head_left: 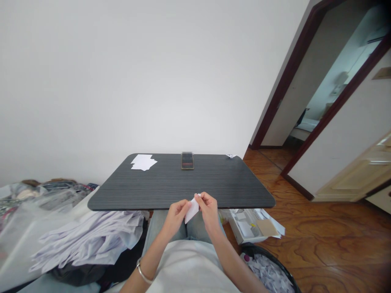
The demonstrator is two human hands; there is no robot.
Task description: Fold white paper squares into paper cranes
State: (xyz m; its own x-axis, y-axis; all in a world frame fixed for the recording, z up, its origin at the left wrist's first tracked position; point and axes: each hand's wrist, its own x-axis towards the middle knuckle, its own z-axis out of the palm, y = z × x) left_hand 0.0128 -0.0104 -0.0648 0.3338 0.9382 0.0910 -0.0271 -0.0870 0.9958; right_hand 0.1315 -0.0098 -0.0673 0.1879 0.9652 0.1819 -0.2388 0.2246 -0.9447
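Observation:
Over my lap, at the near edge of the dark table (pixel 171 183), a small folded piece of white paper (pixel 192 211) is held between both hands. My left hand (pixel 177 215) pinches its left side with thumb and fingers. At its upper right corner, my right hand (pixel 207 207) grips the paper the same way. A loose pile of white paper sheets (pixel 143 162) lies at the table's far left. Near the middle of the back edge stands a small dark, see-through rectangular object (pixel 187 161) whose kind I cannot make out. A small folded white paper piece (pixel 231 156) sits at the back right corner.
A white wall (pixel 183 81) rises behind the table. Folded pale cloth (pixel 91 240) is heaped at the left. On the wooden floor (pixel 320 236) at the right are a white box (pixel 244 228) with papers and a black-rimmed bin (pixel 271 272) full of paper scraps.

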